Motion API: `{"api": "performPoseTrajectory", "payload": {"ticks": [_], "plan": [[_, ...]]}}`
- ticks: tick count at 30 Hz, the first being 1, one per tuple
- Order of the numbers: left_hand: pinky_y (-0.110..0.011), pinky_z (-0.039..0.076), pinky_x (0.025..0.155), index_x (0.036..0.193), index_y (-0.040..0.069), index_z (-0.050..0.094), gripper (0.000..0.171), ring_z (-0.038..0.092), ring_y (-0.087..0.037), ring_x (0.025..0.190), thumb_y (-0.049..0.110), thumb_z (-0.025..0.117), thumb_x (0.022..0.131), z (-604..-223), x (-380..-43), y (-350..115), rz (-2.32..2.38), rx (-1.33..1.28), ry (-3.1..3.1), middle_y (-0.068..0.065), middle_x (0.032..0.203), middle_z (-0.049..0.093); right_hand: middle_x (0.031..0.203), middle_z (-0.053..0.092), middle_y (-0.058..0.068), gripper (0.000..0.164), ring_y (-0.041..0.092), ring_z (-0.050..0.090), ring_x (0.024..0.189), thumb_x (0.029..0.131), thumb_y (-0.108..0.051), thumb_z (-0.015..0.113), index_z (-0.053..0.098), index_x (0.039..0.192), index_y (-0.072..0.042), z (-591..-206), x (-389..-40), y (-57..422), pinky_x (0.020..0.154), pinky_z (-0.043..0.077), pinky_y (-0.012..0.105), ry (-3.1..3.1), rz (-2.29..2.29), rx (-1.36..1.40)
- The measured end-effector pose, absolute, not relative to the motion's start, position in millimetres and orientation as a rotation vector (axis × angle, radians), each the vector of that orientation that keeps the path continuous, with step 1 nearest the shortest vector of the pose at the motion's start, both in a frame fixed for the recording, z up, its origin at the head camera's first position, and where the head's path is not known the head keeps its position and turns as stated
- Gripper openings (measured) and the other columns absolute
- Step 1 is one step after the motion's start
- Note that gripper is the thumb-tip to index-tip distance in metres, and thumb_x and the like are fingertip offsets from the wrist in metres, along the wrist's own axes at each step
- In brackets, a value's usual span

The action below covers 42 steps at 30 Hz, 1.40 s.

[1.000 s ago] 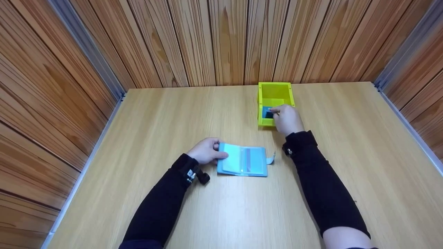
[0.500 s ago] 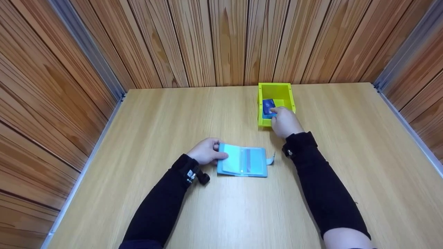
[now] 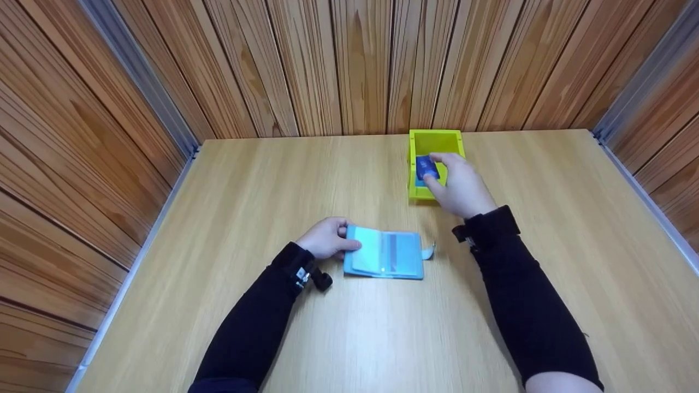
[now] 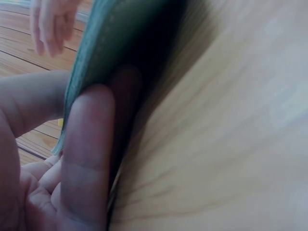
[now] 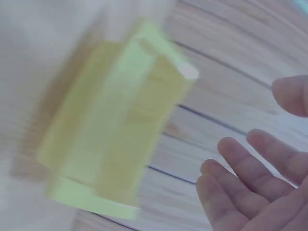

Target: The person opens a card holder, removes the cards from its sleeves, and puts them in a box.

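Observation:
A light blue card wallet point(image 3: 404, 254) lies spread open on the table, its snap strap sticking out to the right. My left hand point(image 3: 325, 239) pinches its left cover, thumb on the inside; the left wrist view shows fingers point(image 4: 89, 149) behind the cover point(image 4: 103, 45). Beyond the wallet stands a yellow-green box point(image 3: 435, 141) holding a dark blue card point(image 3: 426, 168), which overlaps a lighter blue piece beneath it. My right hand point(image 3: 463, 185) is over the box's right front side, thumb and fingers spread. In the right wrist view, this hand point(image 5: 260, 187) has nothing between its fingers.
The wooden tabletop point(image 3: 262, 185) ends at a wood-plank back wall point(image 3: 306, 65). More plank walls rise at the left and right, with grey metal strips along the corners.
My right hand has let go of the dark blue card, spread its fingers and shifted slightly right. The card now lies in the box. My left hand and the wallet stay put.

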State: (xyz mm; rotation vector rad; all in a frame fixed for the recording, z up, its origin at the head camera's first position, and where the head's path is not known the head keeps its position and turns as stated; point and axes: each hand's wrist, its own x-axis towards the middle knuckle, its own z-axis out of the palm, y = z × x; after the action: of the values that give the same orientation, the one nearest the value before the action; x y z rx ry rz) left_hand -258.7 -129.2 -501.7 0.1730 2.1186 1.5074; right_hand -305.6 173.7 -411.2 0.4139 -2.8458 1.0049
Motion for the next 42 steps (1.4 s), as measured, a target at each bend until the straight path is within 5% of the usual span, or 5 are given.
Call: {"api": "performPoseTrajectory", "payload": {"ticks": [7, 15, 21, 42], "plan": [[-0.032, 0.061, 0.073, 0.113, 0.008, 0.060, 0.033, 0.072, -0.020, 0.089, 0.018, 0.077, 0.086, -501.8, -259.3, -129.8, 1.509, 0.173, 2.118, -0.005, 0.102, 0.073, 0.138, 0.054, 0.013, 0.056, 0.029, 0.054, 0.124, 0.093, -0.032, 0.068, 0.050, 0.141, -0.007, -402.2, -268.5, 166.9, 0.106, 0.046, 0.050, -2.811, 0.892, 0.686], [-0.031, 0.061, 0.071, 0.112, 0.010, 0.061, 0.035, 0.071, -0.019, 0.087, 0.020, 0.079, 0.084, -501.6, -259.7, -130.7, 1.480, 0.169, 2.147, -0.004, 0.101, 0.072, 0.144, 0.050, 0.014, 0.089, 0.030, 0.049, 0.130, 0.076, -0.056, 0.079, 0.046, 0.145, -0.010, -437.6, -242.7, 158.7, 0.108, 0.044, 0.052, -3.060, 0.686, 0.951], [-0.031, 0.061, 0.070, 0.111, 0.009, 0.060, 0.034, 0.071, -0.018, 0.086, 0.020, 0.078, 0.085, -500.6, -259.5, -130.2, 1.470, 0.179, 2.164, -0.004, 0.100, 0.072, 0.136, 0.052, 0.010, 0.102, 0.026, 0.051, 0.118, 0.063, -0.061, 0.086, 0.048, 0.144, -0.011, -459.2, -241.0, 153.6, 0.105, 0.047, 0.049, -3.172, 0.587, 0.923], [-0.033, 0.061, 0.075, 0.113, 0.008, 0.059, 0.034, 0.072, -0.020, 0.090, 0.018, 0.077, 0.086, -501.5, -258.9, -129.5, 1.504, 0.178, 2.124, -0.004, 0.104, 0.073, 0.119, 0.054, 0.006, 0.105, 0.022, 0.048, 0.106, 0.059, -0.063, 0.087, 0.052, 0.139, -0.005, -469.1, -243.5, 150.2, 0.098, 0.048, 0.040, -3.242, 0.488, 0.859]]}}
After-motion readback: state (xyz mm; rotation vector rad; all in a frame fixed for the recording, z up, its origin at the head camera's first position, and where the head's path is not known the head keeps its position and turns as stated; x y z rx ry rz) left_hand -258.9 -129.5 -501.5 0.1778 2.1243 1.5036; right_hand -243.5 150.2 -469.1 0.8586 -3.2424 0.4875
